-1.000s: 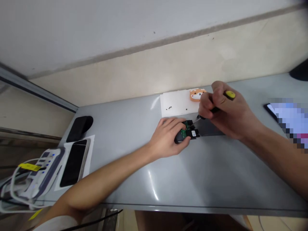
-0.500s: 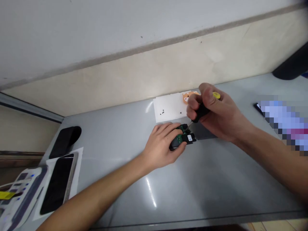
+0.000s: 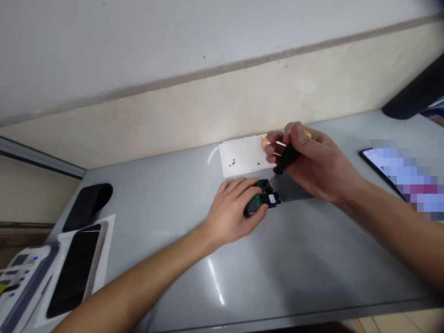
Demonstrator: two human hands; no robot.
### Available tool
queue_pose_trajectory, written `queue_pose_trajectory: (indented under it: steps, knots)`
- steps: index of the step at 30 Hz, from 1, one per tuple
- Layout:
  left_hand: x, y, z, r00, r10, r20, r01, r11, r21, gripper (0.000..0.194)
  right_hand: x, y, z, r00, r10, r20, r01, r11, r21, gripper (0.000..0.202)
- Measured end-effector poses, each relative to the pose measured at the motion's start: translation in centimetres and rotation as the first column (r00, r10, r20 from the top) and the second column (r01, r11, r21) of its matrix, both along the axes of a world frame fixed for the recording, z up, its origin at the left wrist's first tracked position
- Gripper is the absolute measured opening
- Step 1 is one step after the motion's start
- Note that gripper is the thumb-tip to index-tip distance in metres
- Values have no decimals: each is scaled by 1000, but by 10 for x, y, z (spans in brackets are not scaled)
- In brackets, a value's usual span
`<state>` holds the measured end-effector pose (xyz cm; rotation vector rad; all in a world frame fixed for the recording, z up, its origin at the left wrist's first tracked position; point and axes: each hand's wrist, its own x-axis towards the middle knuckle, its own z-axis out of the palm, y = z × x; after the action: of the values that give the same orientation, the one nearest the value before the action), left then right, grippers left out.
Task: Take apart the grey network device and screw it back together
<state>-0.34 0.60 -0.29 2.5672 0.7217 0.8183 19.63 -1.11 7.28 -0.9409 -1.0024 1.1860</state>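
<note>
My left hand (image 3: 231, 210) is closed around a small black device with a bare green circuit board (image 3: 273, 199) and a white label, pressing it to the table. In my right hand (image 3: 322, 164) is a screwdriver (image 3: 286, 158) with a black handle and a yellow end, held at a slant between thumb and fingers. Its thin shaft points down to the circuit board, by my left index finger. Behind the device lies a sheet of white paper (image 3: 241, 150) with several tiny dark screws (image 3: 233, 163) on it. My right fingers partly cover an orange picture at its right.
A flat dark grey piece (image 3: 294, 188) lies right of the device. Leftward are a black folded object (image 3: 83, 206), a phone (image 3: 74, 270) on white paper and a power strip (image 3: 24, 286). At right are a lit, blurred screen (image 3: 409, 178) and a dark cylinder (image 3: 411, 95).
My right fingers have shifted on the screwdriver handle, uncovering more of it. The shaft still points to the board, and my left hand keeps its hold. The view has shifted slightly.
</note>
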Motion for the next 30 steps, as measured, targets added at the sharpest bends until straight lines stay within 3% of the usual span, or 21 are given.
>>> queue_pose_trajectory:
  steps: [6,10,14,18,22,24,26,28,30]
  knots:
    - [0,-1,2,999,24,-36,-25,999,-45,11,-2,11,-3,997,0,74,-1,1000,18,61]
    - [0,0,0,1000,9,-11,-9,999,-35,12,-5,12,3,997,72,-14,-72,997,11,44]
    - [0,1,-1,1000,-5,6,6,1000,-14,11,0,5,4,996,76,52,-79,996,47,28]
    - [0,1,-2,1000,-6,8,6,1000,-19,13,5,2,-2,997,32,75,-33,999,13,56]
    - [2,1,-2,1000,2,29,-2,1000,-11,12,1,1,-4,995,22,98,-27,999,41,62]
    - [2,0,5,993,45,112,-49,998,30,6,-2,0,-3,994,0,112,-6,999,51,61]
    - [-3,-3,21,961,78,267,-107,990,96,15,-4,-2,-2,993,-13,116,9,999,35,63]
    - [-13,-12,46,911,-46,410,-45,977,209,27,-4,-4,-2,993,-16,114,13,1000,27,62]
    - [-30,-27,73,916,-234,326,139,947,289,25,-4,-5,-3,994,-13,113,10,1000,29,60]
